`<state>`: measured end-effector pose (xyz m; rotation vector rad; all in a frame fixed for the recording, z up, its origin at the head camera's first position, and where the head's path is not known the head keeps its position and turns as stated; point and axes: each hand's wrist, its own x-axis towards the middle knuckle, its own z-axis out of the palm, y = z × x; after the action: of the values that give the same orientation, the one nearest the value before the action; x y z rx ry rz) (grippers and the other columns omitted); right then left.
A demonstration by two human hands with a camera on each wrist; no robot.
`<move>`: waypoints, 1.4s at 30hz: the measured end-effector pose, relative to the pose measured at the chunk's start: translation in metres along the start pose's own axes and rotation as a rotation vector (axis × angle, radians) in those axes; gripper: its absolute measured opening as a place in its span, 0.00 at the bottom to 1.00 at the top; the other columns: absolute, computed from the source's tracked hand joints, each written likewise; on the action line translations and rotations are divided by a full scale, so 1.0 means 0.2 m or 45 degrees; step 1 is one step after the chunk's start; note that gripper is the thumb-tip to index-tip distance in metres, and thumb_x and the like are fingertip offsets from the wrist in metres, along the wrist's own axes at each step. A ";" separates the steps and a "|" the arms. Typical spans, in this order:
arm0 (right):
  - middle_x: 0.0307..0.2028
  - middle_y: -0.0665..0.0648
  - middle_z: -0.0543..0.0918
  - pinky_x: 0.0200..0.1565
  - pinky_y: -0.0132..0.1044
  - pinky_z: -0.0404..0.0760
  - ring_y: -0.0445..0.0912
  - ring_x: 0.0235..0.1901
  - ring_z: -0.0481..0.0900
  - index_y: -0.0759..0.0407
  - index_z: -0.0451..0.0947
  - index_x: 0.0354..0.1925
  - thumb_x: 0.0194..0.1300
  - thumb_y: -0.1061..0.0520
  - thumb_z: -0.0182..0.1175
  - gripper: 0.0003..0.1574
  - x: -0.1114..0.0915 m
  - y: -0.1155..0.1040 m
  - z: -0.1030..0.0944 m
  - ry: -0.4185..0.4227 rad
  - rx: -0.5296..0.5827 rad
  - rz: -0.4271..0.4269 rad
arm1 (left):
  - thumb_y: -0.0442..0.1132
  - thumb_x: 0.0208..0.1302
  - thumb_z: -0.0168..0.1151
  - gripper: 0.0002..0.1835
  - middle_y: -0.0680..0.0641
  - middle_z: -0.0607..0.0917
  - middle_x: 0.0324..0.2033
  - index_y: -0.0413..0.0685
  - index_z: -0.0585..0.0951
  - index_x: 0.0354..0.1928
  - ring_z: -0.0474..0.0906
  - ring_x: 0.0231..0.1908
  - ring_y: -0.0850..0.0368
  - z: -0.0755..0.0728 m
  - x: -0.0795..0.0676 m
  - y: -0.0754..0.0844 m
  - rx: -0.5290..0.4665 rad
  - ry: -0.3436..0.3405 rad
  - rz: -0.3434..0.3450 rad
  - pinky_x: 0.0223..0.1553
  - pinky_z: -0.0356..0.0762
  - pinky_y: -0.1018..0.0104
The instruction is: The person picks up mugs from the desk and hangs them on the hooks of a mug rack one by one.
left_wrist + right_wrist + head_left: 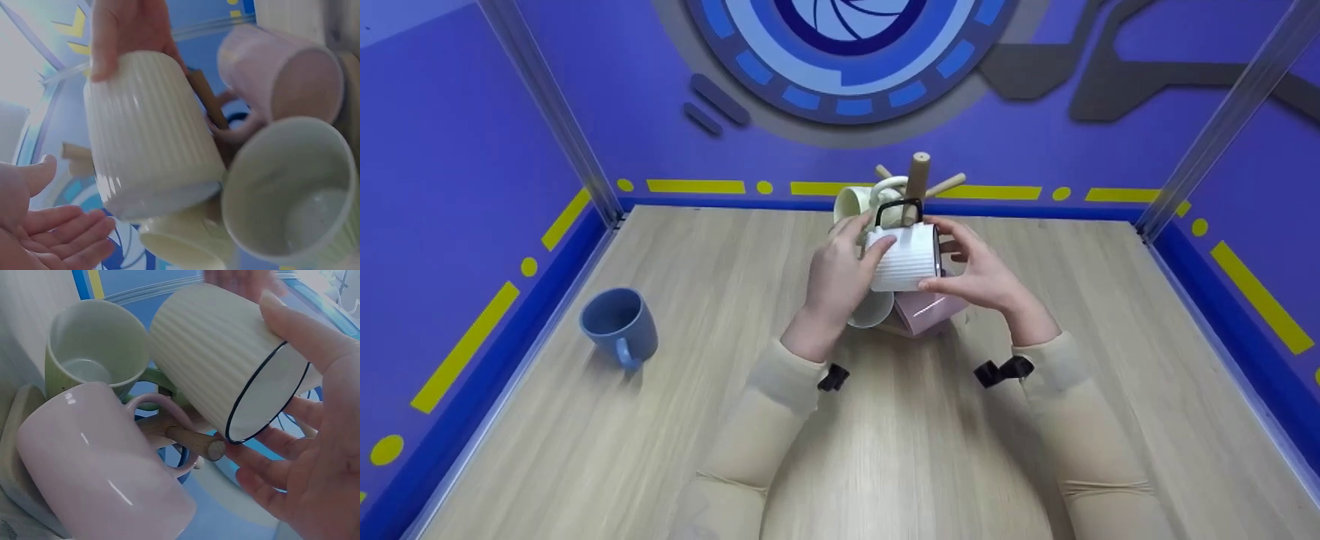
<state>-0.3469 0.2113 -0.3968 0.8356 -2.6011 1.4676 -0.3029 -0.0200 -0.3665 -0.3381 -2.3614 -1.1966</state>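
A white ribbed mug (904, 264) with a black rim and black handle lies sideways at the wooden mug tree (919, 174), handle uppermost. My right hand (981, 268) grips it at the rim end, thumb on the near side and fingers round the far side. My left hand (834, 276) is by the base end; the left wrist view shows its fingers (73, 236) extended and apart from the mug. Below hang a pink mug (101, 461) and a pale green mug (95, 343), handles over pegs. Behind the left hand is a cream mug (851, 204).
A blue mug (622, 324) stands upright on the left part of the wooden table (720, 300), its handle facing the front. Bare pegs (946, 184) stick out at the top of the tree. The blue back wall (1110, 150) rises close behind.
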 end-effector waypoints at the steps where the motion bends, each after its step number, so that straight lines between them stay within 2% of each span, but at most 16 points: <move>1: 0.70 0.64 0.70 0.64 0.55 0.75 0.60 0.61 0.78 0.55 0.60 0.78 0.52 0.60 0.80 0.60 0.00 0.00 0.00 -0.008 -0.004 -0.004 | 0.48 0.68 0.69 0.28 0.40 0.85 0.58 0.38 0.80 0.64 0.82 0.61 0.46 0.01 0.00 0.02 -0.007 0.026 0.065 0.65 0.79 0.56; 4: 0.72 0.66 0.68 0.68 0.59 0.72 0.63 0.65 0.75 0.57 0.57 0.79 0.54 0.61 0.78 0.60 0.01 0.00 -0.02 -0.024 0.023 0.000 | 0.46 0.67 0.70 0.26 0.41 0.86 0.56 0.39 0.82 0.61 0.84 0.59 0.49 0.04 0.03 0.09 -0.005 0.054 0.199 0.63 0.80 0.61; 6: 0.73 0.68 0.67 0.70 0.58 0.70 0.63 0.68 0.72 0.60 0.55 0.79 0.61 0.63 0.72 0.55 0.02 -0.01 -0.03 -0.004 0.122 0.022 | 0.45 0.67 0.70 0.24 0.42 0.87 0.55 0.40 0.83 0.59 0.84 0.57 0.50 0.06 0.05 0.12 0.028 0.048 0.246 0.63 0.80 0.63; 8: 0.72 0.68 0.69 0.71 0.53 0.71 0.59 0.68 0.73 0.63 0.55 0.79 0.69 0.62 0.65 0.47 0.05 -0.02 -0.04 0.071 0.273 0.076 | 0.44 0.68 0.70 0.20 0.44 0.87 0.53 0.40 0.85 0.56 0.84 0.56 0.51 0.08 0.07 0.14 0.074 0.046 0.272 0.61 0.80 0.66; 11: 0.64 0.61 0.79 0.65 0.40 0.79 0.49 0.63 0.80 0.66 0.60 0.76 0.77 0.58 0.56 0.36 0.12 -0.03 -0.05 0.243 0.542 0.157 | 0.41 0.69 0.68 0.14 0.46 0.88 0.49 0.40 0.88 0.50 0.85 0.52 0.53 0.10 0.09 0.15 0.124 0.067 0.280 0.59 0.81 0.67; 14: 0.52 0.50 0.87 0.53 0.31 0.85 0.41 0.51 0.87 0.65 0.67 0.71 0.78 0.54 0.57 0.30 0.20 -0.03 -0.07 0.385 0.775 0.215 | 0.39 0.69 0.67 0.10 0.47 0.89 0.47 0.41 0.89 0.47 0.85 0.52 0.53 0.11 0.10 0.15 0.131 0.089 0.281 0.59 0.81 0.68; 17: 0.47 0.48 0.90 0.51 0.31 0.85 0.41 0.46 0.89 0.62 0.74 0.64 0.77 0.57 0.57 0.21 0.26 -0.03 -0.08 0.408 1.053 0.227 | 0.37 0.70 0.67 0.09 0.47 0.89 0.46 0.41 0.89 0.46 0.86 0.51 0.53 0.12 0.10 0.15 0.117 0.090 0.288 0.58 0.81 0.67; 20: 0.46 0.52 0.91 0.52 0.32 0.85 0.43 0.45 0.90 0.59 0.77 0.55 0.76 0.61 0.56 0.12 0.30 -0.03 -0.09 0.384 1.324 0.229 | 0.37 0.70 0.66 0.08 0.47 0.89 0.45 0.41 0.89 0.45 0.86 0.51 0.53 0.12 0.11 0.15 0.102 0.088 0.291 0.58 0.81 0.67; 22: 0.45 0.53 0.91 0.52 0.32 0.86 0.43 0.45 0.90 0.59 0.77 0.52 0.76 0.62 0.55 0.09 0.31 -0.03 -0.08 0.373 1.410 0.229 | 0.37 0.69 0.66 0.08 0.47 0.89 0.45 0.41 0.89 0.45 0.86 0.50 0.53 0.12 0.11 0.16 0.091 0.086 0.288 0.57 0.81 0.67; 24: 0.44 0.53 0.91 0.51 0.32 0.86 0.43 0.44 0.90 0.60 0.76 0.50 0.76 0.63 0.54 0.07 0.31 -0.03 -0.08 0.382 1.429 0.223 | 0.37 0.69 0.67 0.08 0.47 0.89 0.44 0.41 0.89 0.45 0.86 0.50 0.53 0.12 0.11 0.15 0.079 0.081 0.283 0.57 0.82 0.68; 28: 0.41 0.52 0.91 0.50 0.32 0.87 0.42 0.43 0.91 0.58 0.78 0.47 0.76 0.63 0.55 0.06 0.29 -0.02 -0.06 0.430 1.380 0.188 | 0.37 0.69 0.67 0.08 0.47 0.89 0.44 0.41 0.89 0.44 0.86 0.49 0.54 0.10 0.12 0.14 0.054 0.064 0.265 0.56 0.82 0.68; 33: 0.42 0.53 0.90 0.53 0.33 0.87 0.43 0.47 0.89 0.58 0.78 0.45 0.72 0.68 0.58 0.08 0.25 0.00 -0.03 0.484 1.338 0.080 | 0.35 0.68 0.68 0.08 0.46 0.90 0.44 0.40 0.89 0.44 0.87 0.49 0.52 0.06 0.13 0.12 -0.007 0.043 0.205 0.57 0.82 0.65; 38: 0.42 0.53 0.89 0.53 0.34 0.86 0.45 0.49 0.89 0.59 0.77 0.43 0.68 0.77 0.57 0.15 0.21 0.00 0.02 0.596 1.177 -0.045 | 0.36 0.68 0.68 0.08 0.45 0.91 0.43 0.41 0.90 0.44 0.87 0.49 0.51 0.02 0.15 0.09 -0.064 0.024 0.109 0.55 0.83 0.65; 42: 0.42 0.53 0.90 0.53 0.32 0.85 0.44 0.48 0.88 0.59 0.78 0.43 0.67 0.78 0.59 0.16 0.17 -0.01 0.06 0.675 1.018 -0.152 | 0.36 0.68 0.68 0.08 0.44 0.91 0.43 0.41 0.90 0.45 0.88 0.49 0.51 -0.01 0.19 0.05 -0.068 0.018 0.049 0.53 0.84 0.65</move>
<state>-0.3732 0.1861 -0.3913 0.4979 -1.5463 2.3170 -0.3312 -0.0144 -0.3391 -0.3900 -2.3042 -1.2415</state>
